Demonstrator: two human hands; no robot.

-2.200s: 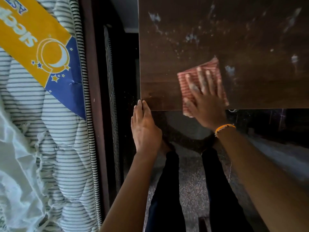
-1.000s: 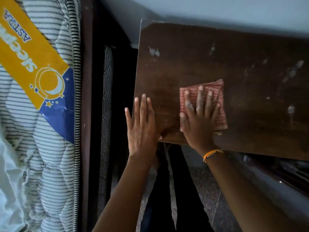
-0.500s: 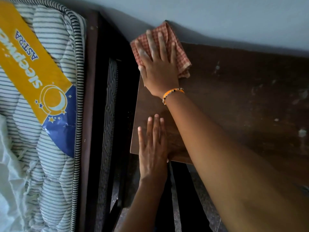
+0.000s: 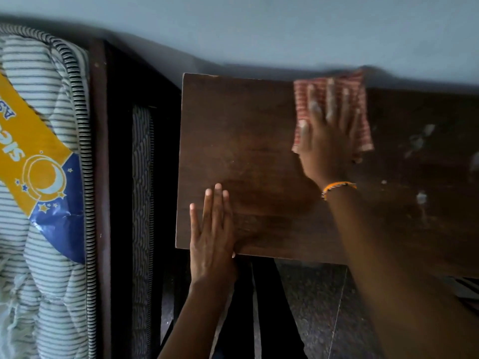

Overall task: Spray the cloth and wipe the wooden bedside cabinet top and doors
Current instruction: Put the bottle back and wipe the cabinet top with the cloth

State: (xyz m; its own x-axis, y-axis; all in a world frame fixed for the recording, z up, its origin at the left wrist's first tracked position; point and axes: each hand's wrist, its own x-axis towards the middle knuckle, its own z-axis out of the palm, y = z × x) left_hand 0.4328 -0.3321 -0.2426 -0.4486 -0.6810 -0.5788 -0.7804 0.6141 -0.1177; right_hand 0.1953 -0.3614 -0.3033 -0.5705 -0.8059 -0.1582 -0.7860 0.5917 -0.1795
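Note:
The dark wooden cabinet top (image 4: 248, 151) fills the middle and right of the head view, with its back edge against the wall. A red checked cloth (image 4: 363, 110) lies flat on it near the back edge. My right hand (image 4: 326, 136) presses down on the cloth with fingers spread; it is blurred by motion. My left hand (image 4: 212, 234) rests flat, fingers together, on the front left corner of the top and holds nothing. White specks mark the right part of the top. The cabinet doors and any spray bottle are out of sight.
A striped mattress (image 4: 46, 99) with a yellow and blue label (image 4: 33, 156) lies at the left in a dark bed frame (image 4: 99, 177). A narrow dark gap separates bed and cabinet. A grey wall (image 4: 259, 29) runs behind. My dark trousers (image 4: 259, 307) and speckled floor (image 4: 324, 307) show below.
My right hand has slid the cloth from the back left corner rightwards along the back edge. My left hand stays at the front left corner.

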